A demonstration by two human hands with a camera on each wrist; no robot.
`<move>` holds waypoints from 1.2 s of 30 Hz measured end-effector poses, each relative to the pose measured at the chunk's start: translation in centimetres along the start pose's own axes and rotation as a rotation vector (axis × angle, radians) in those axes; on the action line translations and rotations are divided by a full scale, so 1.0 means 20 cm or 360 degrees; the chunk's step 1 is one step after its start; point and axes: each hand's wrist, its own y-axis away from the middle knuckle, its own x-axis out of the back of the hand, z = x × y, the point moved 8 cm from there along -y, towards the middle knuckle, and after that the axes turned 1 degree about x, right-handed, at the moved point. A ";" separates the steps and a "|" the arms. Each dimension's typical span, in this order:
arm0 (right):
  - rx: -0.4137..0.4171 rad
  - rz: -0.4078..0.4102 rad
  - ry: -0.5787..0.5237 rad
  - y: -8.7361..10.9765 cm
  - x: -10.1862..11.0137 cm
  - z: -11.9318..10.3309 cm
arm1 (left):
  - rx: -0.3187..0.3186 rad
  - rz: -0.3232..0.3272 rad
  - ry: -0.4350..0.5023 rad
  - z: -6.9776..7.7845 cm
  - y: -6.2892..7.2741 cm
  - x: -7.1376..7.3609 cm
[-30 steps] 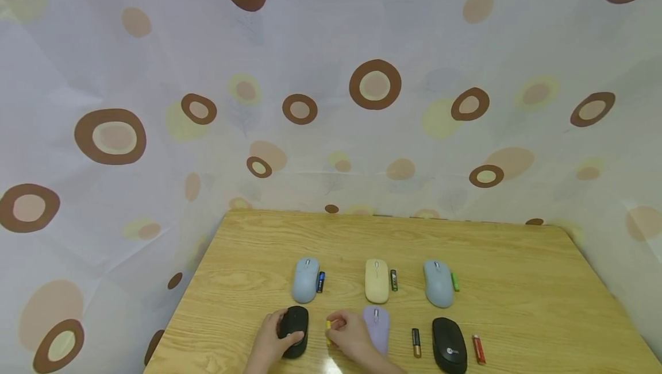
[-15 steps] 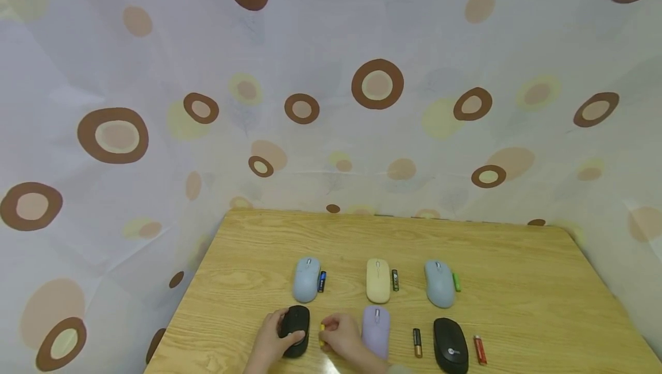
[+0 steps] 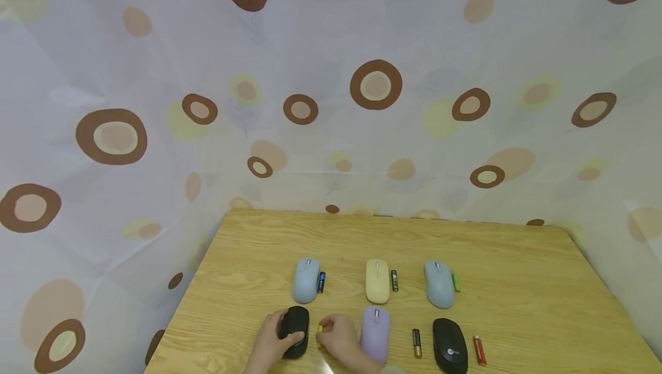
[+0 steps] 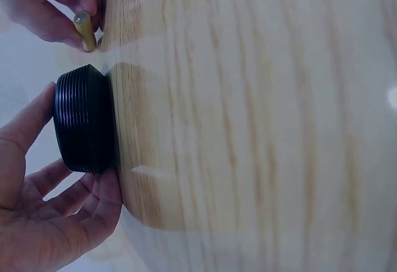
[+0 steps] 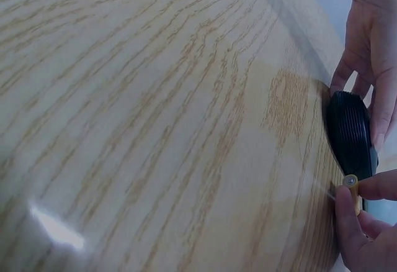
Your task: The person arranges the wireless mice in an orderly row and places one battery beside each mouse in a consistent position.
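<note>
On the wooden table, my left hand grips a black computer mouse by its sides, thumb on the near right side. The ribbed end of that mouse faces the left wrist camera. Just to its right, my right hand pinches a yellow battery between thumb and fingers, at table level. One metal end of the battery shows in the right wrist view; the fingers cover part of its body. A small gap separates the battery from the black mouse. Right of my right hand lies a purple mouse.
Behind stand a blue mouse with a blue battery, a cream mouse with a dark battery, and a grey-blue mouse with a green battery. At right are a black-and-copper battery, another black mouse and a red battery.
My right hand has slid left with the yellow battery, closer to the black mouse, uncovering more of the purple mouse. The left hand keeps its hold in the same place.
</note>
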 end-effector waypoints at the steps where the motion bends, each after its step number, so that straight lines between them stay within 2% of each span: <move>1: 0.0007 0.0011 0.0032 0.00 0.00 0.00 | 0.0003 -0.0001 -0.0001 0.00 0.00 0.00; 7: 0.0045 0.0062 0.0172 0.00 0.01 -0.01 | 0.0003 0.0003 -0.0002 0.00 0.00 0.00; 19: 0.0120 0.0043 0.0181 0.01 0.01 -0.03 | 0.0008 -0.0009 -0.0009 0.00 -0.01 0.00; 36: 0.0120 0.0019 0.0229 0.01 0.01 -0.03 | 0.0021 -0.0014 0.0004 0.00 0.00 0.00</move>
